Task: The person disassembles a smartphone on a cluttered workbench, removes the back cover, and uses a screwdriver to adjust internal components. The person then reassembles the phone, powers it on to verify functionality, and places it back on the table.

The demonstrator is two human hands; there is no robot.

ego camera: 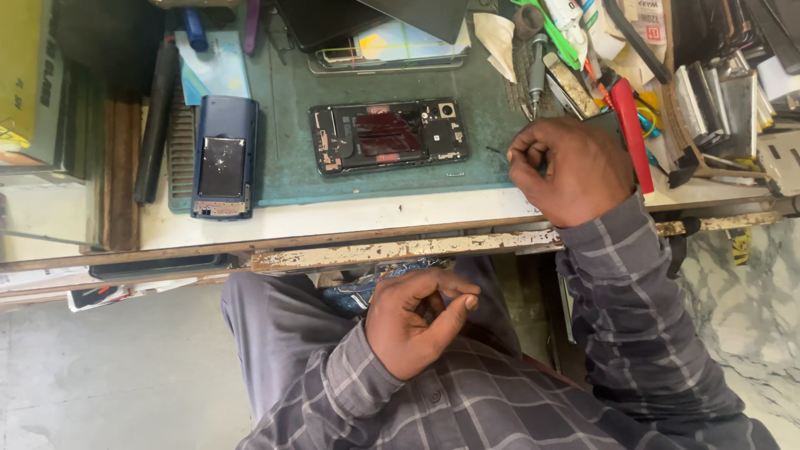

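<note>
An opened phone (387, 136) with its back removed lies on a green mat (287, 179), its dark red inner parts and camera module exposed. To the right of it, my right hand (571, 171) rests on the mat's edge, pinching a thin dark tool (495, 151) whose tip points left toward the phone. My left hand (417, 321) hovers over my lap below the table, fingers curled with the thumb near the index finger. Nothing shows between those fingers.
A blue phone body (223, 157) lies at the mat's left edge. Another phone (387, 46) lies at the back. A grey screwdriver (537, 75), a red-handled tool (632, 133) and several parts crowd the right side. The table's rusty front edge (400, 248) runs across.
</note>
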